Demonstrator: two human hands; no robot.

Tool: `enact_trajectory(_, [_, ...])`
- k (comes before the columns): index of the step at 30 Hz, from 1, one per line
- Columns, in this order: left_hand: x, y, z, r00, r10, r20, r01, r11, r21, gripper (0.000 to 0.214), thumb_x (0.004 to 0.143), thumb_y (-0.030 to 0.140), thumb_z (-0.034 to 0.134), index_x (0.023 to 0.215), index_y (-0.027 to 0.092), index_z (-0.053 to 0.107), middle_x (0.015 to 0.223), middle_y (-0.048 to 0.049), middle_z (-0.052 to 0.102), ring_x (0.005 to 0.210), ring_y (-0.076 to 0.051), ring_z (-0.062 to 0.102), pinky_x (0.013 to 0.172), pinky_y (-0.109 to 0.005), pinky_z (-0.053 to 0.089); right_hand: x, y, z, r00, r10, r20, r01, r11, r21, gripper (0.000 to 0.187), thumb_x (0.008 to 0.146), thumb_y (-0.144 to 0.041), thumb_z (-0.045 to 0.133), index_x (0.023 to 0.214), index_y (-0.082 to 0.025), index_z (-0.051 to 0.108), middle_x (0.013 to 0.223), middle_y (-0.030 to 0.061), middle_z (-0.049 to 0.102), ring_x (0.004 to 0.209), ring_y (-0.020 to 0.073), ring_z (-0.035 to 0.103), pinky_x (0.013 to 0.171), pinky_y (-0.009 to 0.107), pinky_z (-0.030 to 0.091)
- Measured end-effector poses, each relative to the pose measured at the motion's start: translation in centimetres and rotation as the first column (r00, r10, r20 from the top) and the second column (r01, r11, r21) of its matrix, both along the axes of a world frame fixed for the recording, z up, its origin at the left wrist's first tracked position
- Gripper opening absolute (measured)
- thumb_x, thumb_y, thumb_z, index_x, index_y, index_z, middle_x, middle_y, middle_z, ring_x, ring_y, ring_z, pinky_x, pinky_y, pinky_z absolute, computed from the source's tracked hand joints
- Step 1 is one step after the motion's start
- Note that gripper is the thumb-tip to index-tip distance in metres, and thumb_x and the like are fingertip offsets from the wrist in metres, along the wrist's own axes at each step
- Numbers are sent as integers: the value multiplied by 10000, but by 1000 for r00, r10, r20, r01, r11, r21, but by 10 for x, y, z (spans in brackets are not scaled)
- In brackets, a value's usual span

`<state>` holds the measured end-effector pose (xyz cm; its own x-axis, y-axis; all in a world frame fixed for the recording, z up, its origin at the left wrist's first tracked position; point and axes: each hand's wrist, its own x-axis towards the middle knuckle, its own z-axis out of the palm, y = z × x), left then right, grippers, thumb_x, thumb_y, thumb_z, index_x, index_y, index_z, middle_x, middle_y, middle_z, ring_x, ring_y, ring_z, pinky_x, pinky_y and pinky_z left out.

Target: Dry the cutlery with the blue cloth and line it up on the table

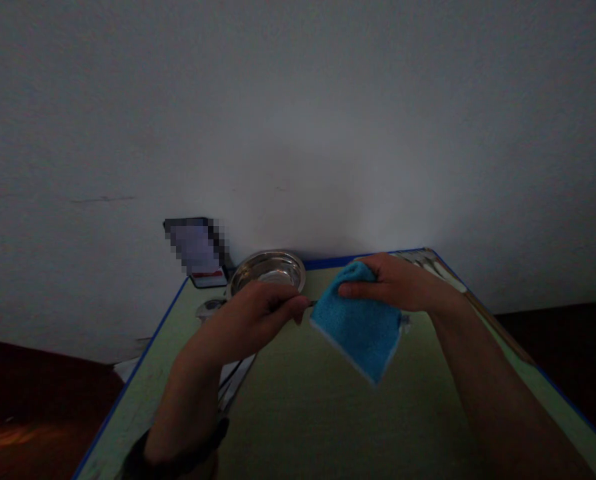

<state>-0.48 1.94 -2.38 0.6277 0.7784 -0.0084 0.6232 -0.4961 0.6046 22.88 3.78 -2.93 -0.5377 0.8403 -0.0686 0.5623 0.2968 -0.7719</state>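
Observation:
My left hand is closed in a pinch around the thin dark handle of a utensil that points right. The far end of that utensil is hidden inside a blue cloth. My right hand grips the cloth's upper edge, fingers wrapped around it, and the cloth hangs down above the pale green table. Both hands hover just in front of a shiny metal bowl.
More metal cutlery lies on the table under my left forearm. A small metal piece sits left of the bowl. A phone-like device leans on the white wall. Shiny items lie at the far right corner. The table has a blue edge.

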Motion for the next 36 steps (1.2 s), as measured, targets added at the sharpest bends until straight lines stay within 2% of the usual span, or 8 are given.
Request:
enact_trajectory(9, [-2,2,-4,998,-14,55,13,1000,12,319,893,360,390,749,176,607,557,49,471,517,-78,451,485,-178,347,28,-1,8,989,40,-145,-63,986,-155,283,724,-425,612,909,-217,659,824,-9,680,707,141,620,586,234,480])
enact_trajectory(14, [-4,5,-8,982,84,169,-121,968,220,249,770,377,603,930,187,597,865,-9,649,767,-140,595,669,-221,460,27,4,-1,928,-184,-323,96,958,-270,288,710,-454,622,841,-200,654,761,-3,669,627,124,603,565,236,476])
enact_trajectory(18, [-3,6,-9,972,116,205,-186,912,366,235,802,319,579,1003,208,626,980,-32,671,852,-157,619,774,-251,468,17,12,-10,811,-388,-438,231,900,-369,317,689,-492,626,811,-199,623,760,9,656,610,128,585,578,254,479])
enact_trajectory(24, [2,4,-6,966,201,161,-253,856,451,245,824,345,534,985,213,662,995,-39,692,852,-172,638,760,-264,484,7,13,-10,829,-451,-330,390,890,-237,452,716,-622,503,804,-185,579,705,35,610,587,150,544,498,255,424])
enact_trajectory(27, [3,3,-3,961,246,130,-278,853,441,255,833,348,511,951,197,680,948,-42,708,780,-168,648,678,-250,484,4,9,-6,895,-379,-235,380,924,-46,492,737,-644,445,821,-177,574,751,44,613,617,152,540,505,251,398])
enact_trajectory(31, [2,1,0,970,234,72,-244,896,372,271,844,349,492,827,172,696,661,-2,676,555,-113,578,518,-207,408,-5,7,-4,920,-390,-23,376,868,324,464,743,-614,471,761,-163,578,673,30,589,602,145,508,519,254,336])
enact_trajectory(33, [1,1,1,978,202,43,-205,925,321,300,851,357,475,782,160,689,523,30,570,465,-86,481,463,-200,350,-9,6,-5,923,-385,8,353,854,382,439,751,-589,486,745,-163,590,635,14,578,582,134,502,522,252,320])
enact_trajectory(36, [-3,1,1,987,155,44,-161,962,222,336,865,364,441,758,143,670,492,47,459,450,-73,405,434,-197,295,-10,6,-5,945,-327,-2,305,880,363,400,747,-556,519,719,-165,598,602,-6,568,558,119,498,507,240,312])
